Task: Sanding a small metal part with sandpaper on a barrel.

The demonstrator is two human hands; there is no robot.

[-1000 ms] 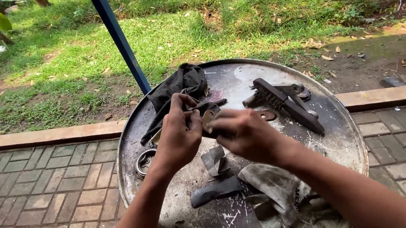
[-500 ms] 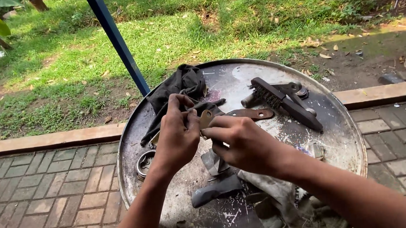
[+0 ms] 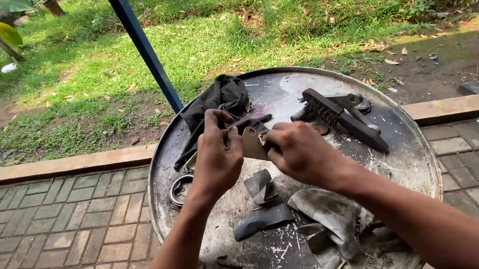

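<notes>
Over the round metal drum-top table (image 3: pixel 415 158) by the grass, my left hand (image 3: pixel 214 157) and right hand (image 3: pixel 300 150) have closed in since a moment ago, fingers of both pinching a small flat tan patch (image 3: pixel 251 143), held upright above the rubber scraps (image 3: pixel 261 185).

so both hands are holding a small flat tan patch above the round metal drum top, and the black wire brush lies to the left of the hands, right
Not quite. In the head view the black wire brush lies to the right of the hands, not the left. The rest holds: the left hand and right hand hold the small flat tan patch above the round metal drum top.
</notes>
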